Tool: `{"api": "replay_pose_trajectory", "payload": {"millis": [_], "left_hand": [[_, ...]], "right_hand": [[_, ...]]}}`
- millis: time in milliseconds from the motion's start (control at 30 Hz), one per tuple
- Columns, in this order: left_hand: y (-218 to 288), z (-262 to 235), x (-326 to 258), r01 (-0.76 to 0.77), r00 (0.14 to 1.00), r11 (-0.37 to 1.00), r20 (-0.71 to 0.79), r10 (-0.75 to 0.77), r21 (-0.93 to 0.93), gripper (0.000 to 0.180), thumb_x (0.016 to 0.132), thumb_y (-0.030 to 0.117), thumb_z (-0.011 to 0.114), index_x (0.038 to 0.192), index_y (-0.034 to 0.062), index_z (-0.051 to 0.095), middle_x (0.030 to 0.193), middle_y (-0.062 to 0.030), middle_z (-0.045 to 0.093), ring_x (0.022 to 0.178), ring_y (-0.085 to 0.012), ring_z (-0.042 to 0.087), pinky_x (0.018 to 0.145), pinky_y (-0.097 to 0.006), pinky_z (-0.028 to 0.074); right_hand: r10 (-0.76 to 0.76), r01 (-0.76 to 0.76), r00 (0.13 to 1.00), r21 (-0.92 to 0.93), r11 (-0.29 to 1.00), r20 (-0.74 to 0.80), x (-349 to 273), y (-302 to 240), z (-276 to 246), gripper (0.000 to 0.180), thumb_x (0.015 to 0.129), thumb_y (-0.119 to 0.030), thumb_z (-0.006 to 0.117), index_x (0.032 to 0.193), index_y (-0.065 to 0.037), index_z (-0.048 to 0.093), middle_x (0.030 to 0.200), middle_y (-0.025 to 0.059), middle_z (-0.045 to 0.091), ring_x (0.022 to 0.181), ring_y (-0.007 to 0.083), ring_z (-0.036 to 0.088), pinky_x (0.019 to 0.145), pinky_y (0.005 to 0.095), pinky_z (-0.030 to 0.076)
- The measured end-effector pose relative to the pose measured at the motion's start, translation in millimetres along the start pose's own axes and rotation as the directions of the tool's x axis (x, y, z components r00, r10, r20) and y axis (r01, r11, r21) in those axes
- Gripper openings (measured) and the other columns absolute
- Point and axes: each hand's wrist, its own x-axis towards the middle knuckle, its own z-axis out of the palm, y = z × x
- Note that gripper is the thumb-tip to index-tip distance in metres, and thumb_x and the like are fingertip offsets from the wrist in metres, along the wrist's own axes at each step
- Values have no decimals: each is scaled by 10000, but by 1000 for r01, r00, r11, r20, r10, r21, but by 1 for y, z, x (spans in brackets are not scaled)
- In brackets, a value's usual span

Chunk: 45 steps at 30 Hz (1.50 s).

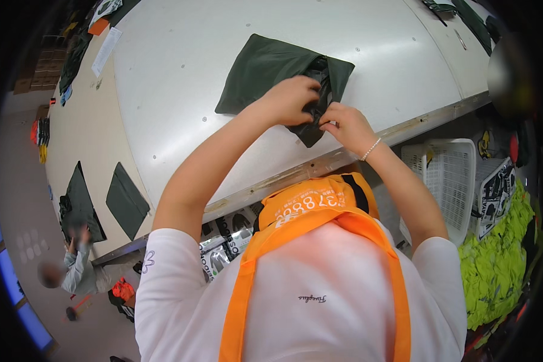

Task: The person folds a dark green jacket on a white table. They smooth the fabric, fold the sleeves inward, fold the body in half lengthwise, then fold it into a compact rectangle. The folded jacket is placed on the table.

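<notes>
A dark green fabric pouch (pixel 259 69) lies flat on the pale tabletop, its right side open and showing a dark, shiny inside. My left hand (pixel 292 99) reaches across from the left, its fingers curled into the opening and gripping the dark material. At the near edge of the same opening, my right hand (pixel 348 125) pinches the fabric between thumb and fingers. The fingertips of both hands are partly hidden in the folds. What the pouch contains, if anything, cannot be made out.
The table edge (pixel 311 168) runs in front of me. Flat green pieces (pixel 127 201) lie to the left, near a co-worker (pixel 81 268) at the table. To the right, below the table, stand a white plastic basket (pixel 449 181) and a yellow-green heap (pixel 498 253).
</notes>
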Motion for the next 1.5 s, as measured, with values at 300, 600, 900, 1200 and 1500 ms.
{"api": "replay_pose_trajectory", "payload": {"millis": [300, 600, 900, 1200, 1500], "left_hand": [[5, 65, 11, -12, 992, 962, 127, -23, 272, 507, 771, 351, 648, 1239, 174, 566, 1384, -29, 443, 1404, -272, 161, 1015, -700, 152], [44, 87, -1, 206, 971, 948, -173, -167, 241, 441, 766, 333, 633, 1160, 138, 605, 1380, -56, 418, 1394, -284, 171, 1030, -675, 144], [76, 117, -5, 154, 966, 881, 119, -230, 447, 515, 830, 365, 488, 1279, 113, 509, 1368, -111, 418, 1395, -354, 110, 1045, -686, 65], [47, 21, -17, 252, 927, 961, -258, -272, -109, 729, 697, 311, 710, 1317, 33, 446, 1459, -136, 312, 1366, -330, 237, 1091, -554, 151], [65, 79, 11, 467, 880, 874, -167, -445, 134, 910, 692, 473, 654, 1382, -22, 325, 1495, -219, 167, 1397, -388, 105, 1049, -643, 105]], "right_hand": [[-147, 151, 985, -46, 987, 92, 2, 19, 16, 35, 750, -72, 626, 763, -45, 643, 900, 94, 585, 814, 301, 583, 715, 392, 481], [-320, 312, 933, 76, 947, 166, -10, 20, -17, 95, 751, -73, 590, 837, -35, 605, 943, 96, 565, 905, 277, 569, 756, 360, 490], [-270, 276, 908, 28, 961, 320, -30, 15, 17, 97, 763, -63, 602, 858, -45, 595, 927, 105, 556, 897, 298, 548, 777, 385, 469], [144, -114, 974, 170, 979, -176, -26, 6, -2, 410, 749, -190, 709, 1038, -37, 461, 1091, 152, 490, 979, 368, 530, 772, 402, 475], [332, -326, 943, -192, 926, -3, -39, 21, 20, 305, 832, -275, 574, 648, -32, 594, 612, 175, 605, 596, 376, 606, 582, 468, 493]]}}
